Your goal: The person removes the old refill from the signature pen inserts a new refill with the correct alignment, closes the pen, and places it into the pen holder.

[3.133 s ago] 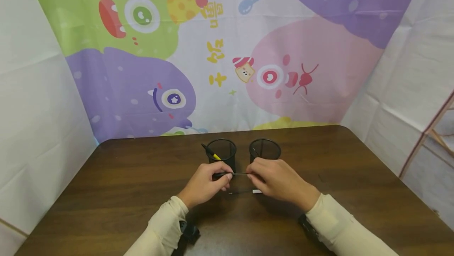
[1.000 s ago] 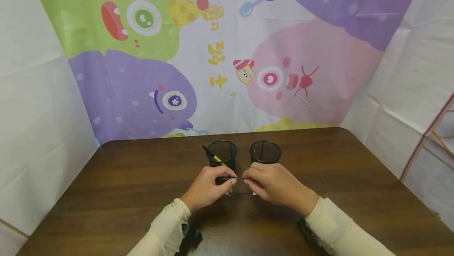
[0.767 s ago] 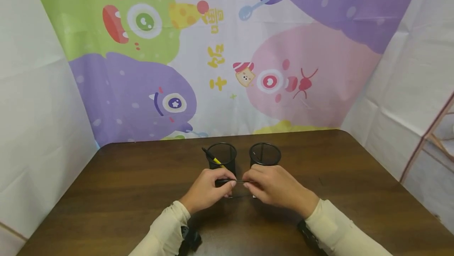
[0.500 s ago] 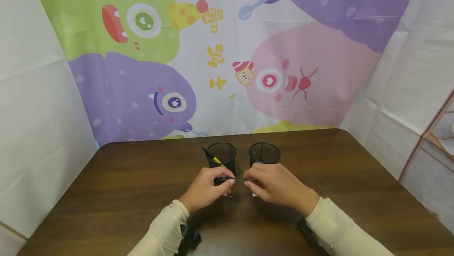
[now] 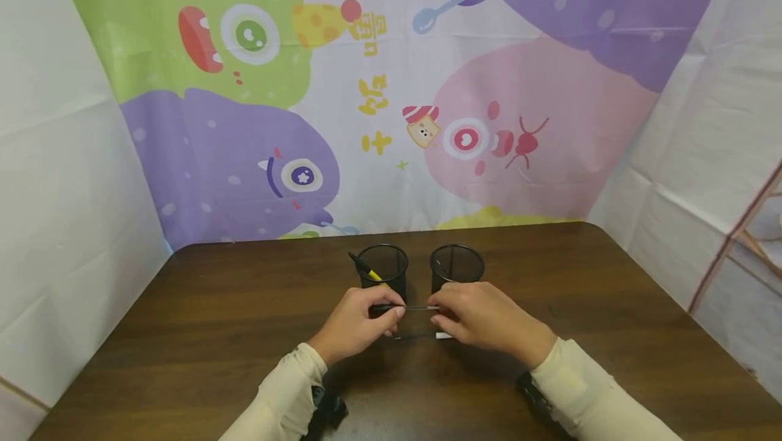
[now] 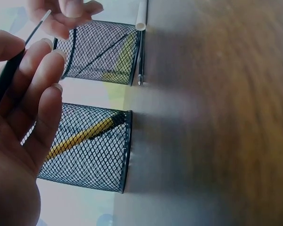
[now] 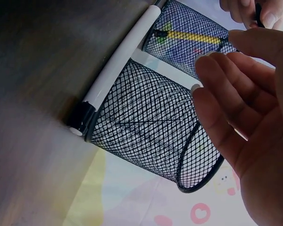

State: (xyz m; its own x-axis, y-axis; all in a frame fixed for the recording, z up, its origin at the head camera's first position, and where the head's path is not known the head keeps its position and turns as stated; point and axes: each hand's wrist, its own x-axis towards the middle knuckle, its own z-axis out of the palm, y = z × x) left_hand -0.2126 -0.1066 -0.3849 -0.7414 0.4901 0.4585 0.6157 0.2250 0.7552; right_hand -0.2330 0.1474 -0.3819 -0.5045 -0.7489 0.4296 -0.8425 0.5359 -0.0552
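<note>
My left hand [image 5: 357, 319] pinches a black pen barrel [image 6: 8, 73] between thumb and fingers. From its end a thin refill [image 5: 418, 307] sticks out to the right, pale at its tip. My right hand [image 5: 482, 315] is at the refill's far end, fingers loosely bent. The right wrist view shows a gap between its thumb and fingers; whether they touch the refill is unclear. Below the hands on the table lie a white pen barrel [image 7: 120, 59] with a black end, and a thin dark refill [image 6: 141, 66] with a metal tip.
Behind the hands stand two black mesh pen cups. A yellow-and-black pen [image 5: 369, 269] leans in the left cup [image 5: 397, 271]; the right cup [image 7: 146, 117] holds a thin dark rod. The brown table [image 5: 214, 332] ends at a printed cloth backdrop [image 5: 379, 190].
My right hand has slid a little right, away from the left, so more of the refill shows between them. The white barrel below is more visible. The left hand keeps its pinch.
</note>
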